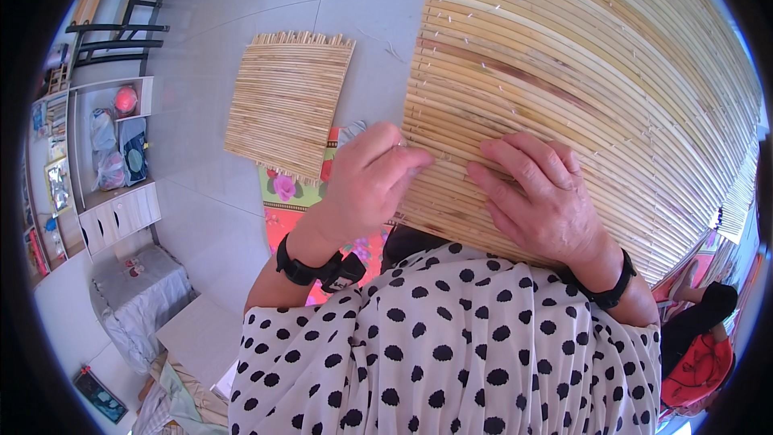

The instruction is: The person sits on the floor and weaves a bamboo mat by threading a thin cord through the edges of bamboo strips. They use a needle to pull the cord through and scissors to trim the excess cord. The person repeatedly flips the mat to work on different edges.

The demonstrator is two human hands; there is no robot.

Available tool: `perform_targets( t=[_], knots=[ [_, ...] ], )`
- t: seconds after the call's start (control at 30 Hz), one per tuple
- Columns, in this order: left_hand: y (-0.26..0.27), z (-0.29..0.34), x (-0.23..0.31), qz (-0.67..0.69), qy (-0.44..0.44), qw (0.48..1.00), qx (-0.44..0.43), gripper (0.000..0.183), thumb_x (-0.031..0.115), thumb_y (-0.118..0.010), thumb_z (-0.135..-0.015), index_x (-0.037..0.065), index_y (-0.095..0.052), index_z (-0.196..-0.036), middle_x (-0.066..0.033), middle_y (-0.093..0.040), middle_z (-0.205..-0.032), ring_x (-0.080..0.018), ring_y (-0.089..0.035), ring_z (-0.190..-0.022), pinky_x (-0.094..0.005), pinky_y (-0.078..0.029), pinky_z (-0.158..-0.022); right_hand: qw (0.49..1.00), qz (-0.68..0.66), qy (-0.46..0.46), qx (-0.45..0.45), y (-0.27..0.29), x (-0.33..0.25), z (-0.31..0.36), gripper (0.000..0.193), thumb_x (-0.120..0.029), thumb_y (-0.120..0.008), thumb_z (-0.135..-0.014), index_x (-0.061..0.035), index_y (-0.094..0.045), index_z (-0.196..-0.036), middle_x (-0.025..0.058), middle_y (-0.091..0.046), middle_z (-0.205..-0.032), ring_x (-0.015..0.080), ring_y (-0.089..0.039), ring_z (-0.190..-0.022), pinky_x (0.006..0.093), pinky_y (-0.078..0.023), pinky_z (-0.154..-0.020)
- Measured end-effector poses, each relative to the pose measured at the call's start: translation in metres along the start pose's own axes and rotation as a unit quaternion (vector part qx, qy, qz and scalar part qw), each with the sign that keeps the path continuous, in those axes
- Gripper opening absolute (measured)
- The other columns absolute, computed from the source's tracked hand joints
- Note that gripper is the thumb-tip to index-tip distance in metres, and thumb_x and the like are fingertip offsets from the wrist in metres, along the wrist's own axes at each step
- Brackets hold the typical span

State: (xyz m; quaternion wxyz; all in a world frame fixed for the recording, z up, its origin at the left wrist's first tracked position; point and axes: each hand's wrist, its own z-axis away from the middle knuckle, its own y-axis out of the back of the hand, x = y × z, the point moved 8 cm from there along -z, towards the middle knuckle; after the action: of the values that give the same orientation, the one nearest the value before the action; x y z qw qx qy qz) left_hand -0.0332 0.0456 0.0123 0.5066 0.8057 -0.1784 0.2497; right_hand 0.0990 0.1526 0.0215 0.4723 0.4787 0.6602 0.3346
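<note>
A large mat of pale reed slats (555,97), tied with short white knots, spreads before me and reaches across my lap. Over its left edge, my left hand (366,181) is closed, thumb and forefinger pinched together at the slats. Whatever lies in that pinch is too small to make out. My right hand (543,197) rests on the mat a short way to the right, fingers bent and apart, fingertips touching the slats. Black bands circle both wrists.
A smaller reed mat (290,105) lies on the grey tiled floor (209,72) to the left, partly over a flowered cloth (282,193). Shelves (113,145), a covered box (141,286) and dark-legged furniture (121,36) stand farther left. A red bag (700,370) sits at lower right.
</note>
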Motion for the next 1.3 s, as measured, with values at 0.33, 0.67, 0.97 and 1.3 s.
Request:
perform_targets(
  t=[0.33, 0.67, 0.97, 1.3],
  knots=[
    [0.008, 0.002, 0.007, -0.066, -0.008, 0.998, 0.012, 0.026, -0.003, -0.073, -0.068, 0.005, -0.069, -0.092, -0.0057, -0.046, -0.078, -0.0228, -0.054, -0.068, -0.0346, -0.043, -0.056, 1.0, -0.007, 0.001, -0.002, 0.001, 0.0, -0.001, 0.037, -0.014, -0.07, -0.074, -0.0114, -0.073, -0.11, 0.0028, -0.059, -0.128, 0.0201, -0.056, -0.119, 0.0363, -0.045, -0.091],
    [0.001, -0.003, 0.013, -0.077, -0.061, 0.995, 0.021, 0.025, -0.005, -0.07, -0.066, 0.001, -0.068, -0.09, -0.0061, -0.044, -0.077, -0.0208, -0.053, -0.066, -0.0329, -0.043, -0.055, 1.0, -0.001, 0.002, -0.007, 0.001, 0.0, 0.0, 0.038, -0.015, -0.07, -0.073, -0.0113, -0.072, -0.111, 0.0031, -0.059, -0.128, 0.0206, -0.056, -0.12, 0.0365, -0.045, -0.091],
    [-0.002, -0.004, 0.008, -0.029, -0.063, 0.998, -0.008, 0.023, -0.005, -0.071, -0.07, 0.002, -0.067, -0.091, -0.0061, -0.04, -0.077, -0.0215, -0.048, -0.063, -0.0342, -0.039, -0.053, 1.0, -0.001, 0.003, -0.011, -0.001, 0.0, 0.001, 0.039, -0.015, -0.07, -0.073, -0.0118, -0.072, -0.112, 0.0028, -0.059, -0.128, 0.0204, -0.055, -0.121, 0.0364, -0.045, -0.091],
    [0.001, 0.0, 0.003, -0.03, -0.048, 0.998, 0.021, 0.026, -0.003, -0.076, -0.07, 0.005, -0.068, -0.093, -0.006, -0.042, -0.077, -0.0214, -0.048, -0.061, -0.0335, -0.038, -0.052, 1.0, 0.004, -0.002, -0.016, -0.002, 0.001, -0.001, 0.038, -0.015, -0.071, -0.074, -0.0134, -0.072, -0.112, 0.0013, -0.059, -0.128, 0.0192, -0.055, -0.12, 0.0359, -0.044, -0.094]
  ],
)
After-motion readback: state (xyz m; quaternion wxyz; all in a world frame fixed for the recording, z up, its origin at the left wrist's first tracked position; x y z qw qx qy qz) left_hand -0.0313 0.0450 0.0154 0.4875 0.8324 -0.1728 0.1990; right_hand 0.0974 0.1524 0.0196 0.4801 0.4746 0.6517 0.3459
